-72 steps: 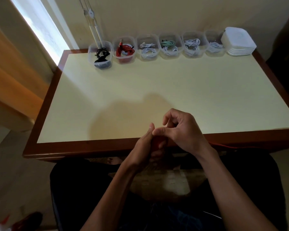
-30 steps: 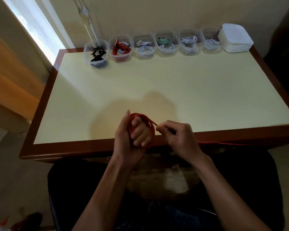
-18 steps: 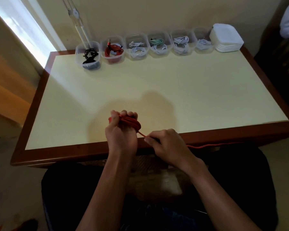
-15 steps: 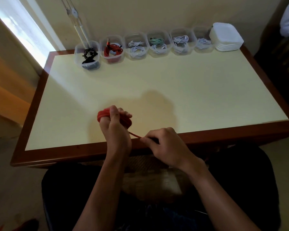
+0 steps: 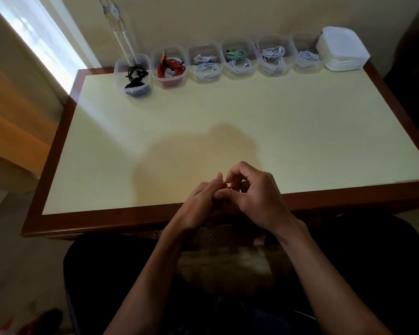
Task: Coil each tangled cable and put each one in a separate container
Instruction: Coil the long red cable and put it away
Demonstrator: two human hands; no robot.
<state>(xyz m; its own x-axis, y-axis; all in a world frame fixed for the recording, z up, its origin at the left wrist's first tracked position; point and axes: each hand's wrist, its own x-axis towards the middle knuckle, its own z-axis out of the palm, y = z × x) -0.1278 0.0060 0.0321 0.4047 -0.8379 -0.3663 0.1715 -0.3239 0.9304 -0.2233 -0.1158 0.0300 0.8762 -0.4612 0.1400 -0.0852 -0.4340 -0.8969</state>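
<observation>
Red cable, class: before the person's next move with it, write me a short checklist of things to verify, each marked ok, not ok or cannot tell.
1. Both hands on the red cable: ok. The left hand and right hand meet round it at the table's near edge.
2. Coil finished and tidy: cannot tell. Only a sliver of red shows between the fingers.
3. Loose tail out of the way: cannot tell, none is visible.
4. Free container ready: not ok. All six clear containers along the far edge already hold cables.
5. Spare tubs within view: ok. A white stack sits at the row's right end.
6. Path across the table to the row: ok.
</observation>
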